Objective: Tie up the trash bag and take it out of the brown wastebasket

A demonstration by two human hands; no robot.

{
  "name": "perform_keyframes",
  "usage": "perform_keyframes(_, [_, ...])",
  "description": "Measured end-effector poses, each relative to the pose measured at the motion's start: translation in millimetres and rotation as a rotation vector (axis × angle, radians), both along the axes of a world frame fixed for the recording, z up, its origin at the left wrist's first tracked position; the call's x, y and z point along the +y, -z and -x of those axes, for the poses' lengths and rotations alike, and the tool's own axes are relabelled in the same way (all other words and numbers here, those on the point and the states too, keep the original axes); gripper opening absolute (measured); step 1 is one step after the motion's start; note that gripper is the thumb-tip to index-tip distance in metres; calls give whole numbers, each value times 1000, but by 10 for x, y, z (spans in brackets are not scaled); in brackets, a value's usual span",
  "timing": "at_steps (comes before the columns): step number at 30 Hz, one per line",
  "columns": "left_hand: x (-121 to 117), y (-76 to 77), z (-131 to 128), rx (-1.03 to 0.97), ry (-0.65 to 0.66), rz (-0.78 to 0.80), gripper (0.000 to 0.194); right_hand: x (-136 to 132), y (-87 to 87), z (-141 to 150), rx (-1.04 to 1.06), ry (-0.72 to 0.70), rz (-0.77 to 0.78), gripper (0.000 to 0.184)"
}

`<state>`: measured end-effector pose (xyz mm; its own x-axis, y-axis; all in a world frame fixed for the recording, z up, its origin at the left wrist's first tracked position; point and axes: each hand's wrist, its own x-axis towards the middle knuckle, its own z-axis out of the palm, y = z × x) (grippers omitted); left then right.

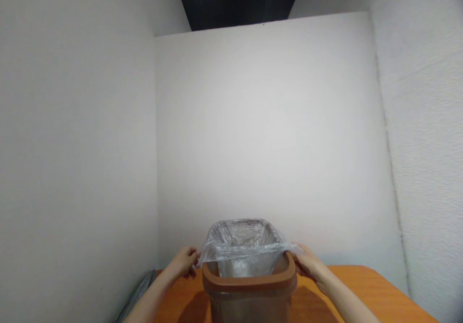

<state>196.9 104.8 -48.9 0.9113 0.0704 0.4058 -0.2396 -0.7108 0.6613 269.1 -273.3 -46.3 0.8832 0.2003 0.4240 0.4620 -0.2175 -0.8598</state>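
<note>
A brown trash can [249, 288] stands upright on an orange-brown table, its mouth facing up. Inside it hangs a clear plastic trash bag [244, 250], folded over the far rim, while its near edge is stretched across the opening above the near rim. At the left of the can, my left hand [188, 261] pinches the bag's left edge with curled fingers. My right hand [304, 260] is closed on the bag's right edge, close beside the can's right rim; part of those fingers is hidden behind the plastic and the rim.
The wooden table [347, 284] extends to both sides of the can. Along its left edge lies a grey plastic bundle [135, 296], partly hidden by my left forearm. White walls [253, 135] enclose the table at the back, left and right.
</note>
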Motion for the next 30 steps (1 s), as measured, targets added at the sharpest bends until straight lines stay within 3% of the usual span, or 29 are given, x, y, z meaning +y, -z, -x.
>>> perform_keyframes(3, [152,-200,274,-179,-68,32,48,-285,-184,252,-157,93,-2,38])
perform_keyframes(5, [104,-383,535,-309,-37,23,46,-377,-337,515,-333,105,60,35])
perform_keyframes(9, [-280,-654,985,-470,195,-227,33,-290,-524,956,-635,33,313,31])
perform_keyframes(11, [-472,-708,1076,-469,196,-336,30,-193,-546,1048,-707,30,404,23])
perform_keyframes(15, [-633,-675,1117,-507,124,-493,5,-75,-507,1147,-765,63,502,20])
perform_keyframes(20, [-591,-494,1265,-756,28,-695,21,-61,-478,1274,-835,102,497,18])
perform_keyframes(24, [-586,-388,1382,-1008,55,-947,17,-12,-624,1177,-862,140,547,24])
perform_keyframes(27, [-604,-340,1472,-1148,67,-1067,21,26,-727,1126,-828,126,627,13])
perform_keyframes(30, [-597,-239,1572,-1260,70,-1095,25,-17,-633,1188,-857,107,629,15])
